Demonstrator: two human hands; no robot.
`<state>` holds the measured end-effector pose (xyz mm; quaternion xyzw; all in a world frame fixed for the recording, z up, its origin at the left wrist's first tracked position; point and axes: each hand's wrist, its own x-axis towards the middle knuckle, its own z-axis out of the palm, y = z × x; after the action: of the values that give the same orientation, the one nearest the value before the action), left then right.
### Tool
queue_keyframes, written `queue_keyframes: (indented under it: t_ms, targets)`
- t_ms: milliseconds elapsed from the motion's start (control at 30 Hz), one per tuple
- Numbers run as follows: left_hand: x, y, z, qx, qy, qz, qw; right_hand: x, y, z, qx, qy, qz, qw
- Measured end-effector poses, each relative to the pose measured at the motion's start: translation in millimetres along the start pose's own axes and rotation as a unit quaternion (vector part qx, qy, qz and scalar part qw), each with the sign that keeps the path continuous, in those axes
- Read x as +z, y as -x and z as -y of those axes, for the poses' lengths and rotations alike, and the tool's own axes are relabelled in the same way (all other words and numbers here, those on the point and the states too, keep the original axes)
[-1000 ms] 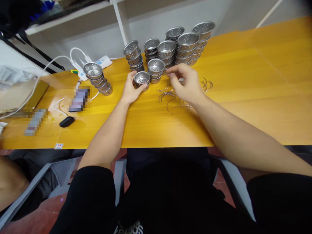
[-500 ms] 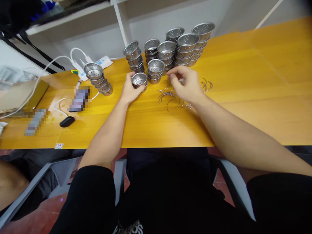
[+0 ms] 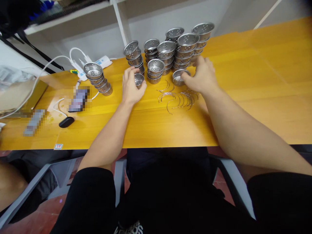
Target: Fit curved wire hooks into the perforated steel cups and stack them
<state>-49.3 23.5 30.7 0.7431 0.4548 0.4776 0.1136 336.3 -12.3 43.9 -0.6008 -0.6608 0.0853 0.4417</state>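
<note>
My left hand [image 3: 132, 86] curves around a small perforated metal cup [image 3: 138, 80], fingers at its far left side and thumb at its near right. Part of that cup is hidden by the hand. My right hand [image 3: 203, 76] has its thumb over the rim of another small perforated cup [image 3: 178, 78], while its fingers spread apart behind, towards the tall stacks. On the wood just in front lies a scatter of thin curved metal wires [image 3: 181, 99]. A short stack of small cups [image 3: 155, 71] stands between my hands.
Behind are several taller stacks of perforated cups [image 3: 187, 48]. Another stack [image 3: 97, 78] leans at the left, near a power strip [image 3: 103, 62] with white cables, a phone [image 3: 79, 99] and a black oval object [image 3: 66, 122]. A person's leg [image 3: 11, 182] shows at lower left.
My right hand has shifted right and opened from a pinch, uncovering the small cup and more wires. My left hand has rotated, its fingers rising over the cup it surrounds.
</note>
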Motion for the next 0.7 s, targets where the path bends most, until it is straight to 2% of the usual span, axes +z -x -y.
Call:
queue_keyframes:
  t_ms: [133,267,333,433,500,567,700]
  targets:
    - [5.8,0.4,7.1,-0.006,0.01,0.005,1.0,12.5,2.6,-7.9,-0.004,-0.031,0.034,0.999]
    - [0.5,-1.4,1.3,0.001,0.015,0.003,1.0,11.3,2.4,3.2,0.012,0.001,0.068,0.998]
    - [-4.7,-2.7,-7.9,0.009,0.021,0.012,1.0,5.7,2.5,12.2,-0.023,-0.018,0.074,0.997]
    - [-7.4,-2.6,-23.3,0.048,0.038,0.055,0.997,-1.2,6.6,30.4,-0.115,-0.097,0.089,0.985]
    - [-1.5,0.3,-30.4,0.088,0.049,0.093,0.991,-1.4,12.4,45.1,-0.153,-0.13,0.1,0.974]
    - [10.4,5.5,-32.7,0.123,0.055,0.134,0.982,2.8,20.0,59.8,-0.162,-0.134,0.115,0.971]
    - [37.3,17.3,-24.8,0.149,0.074,0.188,0.968,14.1,33.6,81.7,-0.172,-0.129,0.171,0.961]
